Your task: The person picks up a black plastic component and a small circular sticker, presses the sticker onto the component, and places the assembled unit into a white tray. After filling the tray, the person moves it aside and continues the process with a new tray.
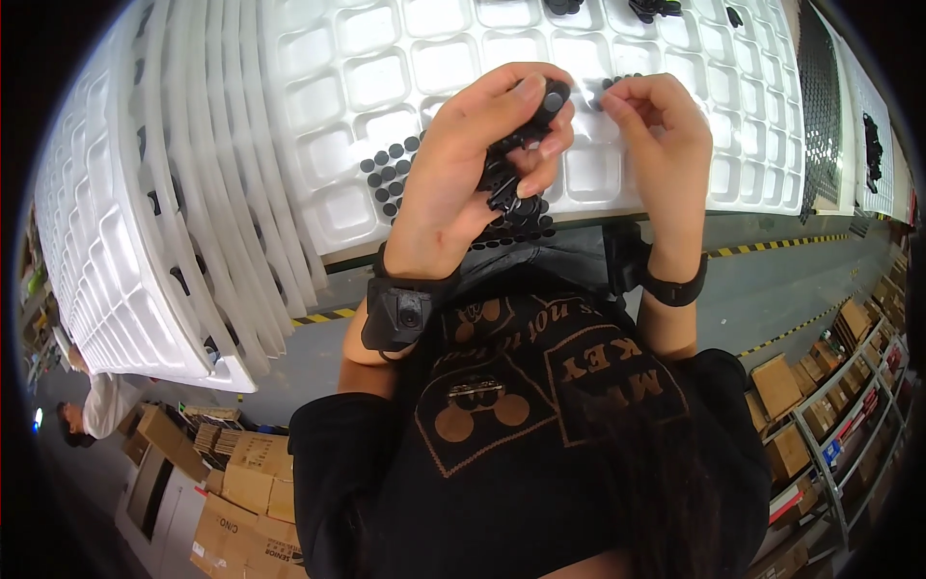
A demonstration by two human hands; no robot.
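Note:
My left hand is closed around a black plastic part with a rounded end and a small round face. More black pieces with thin prongs show below it, against the same palm; their exact kind is unclear. Close by on the right, my right hand has its thumb and forefinger pinched together. What sits between those fingertips is too small to make out. Rows of black round pads lie beside and beneath my left hand, partly hidden by it.
White compartment trays cover the worktop. Several more trays stand stacked on edge at the left. Black parts lie at the far side. Cardboard boxes and a shelf rack stand behind me; another person is at far left.

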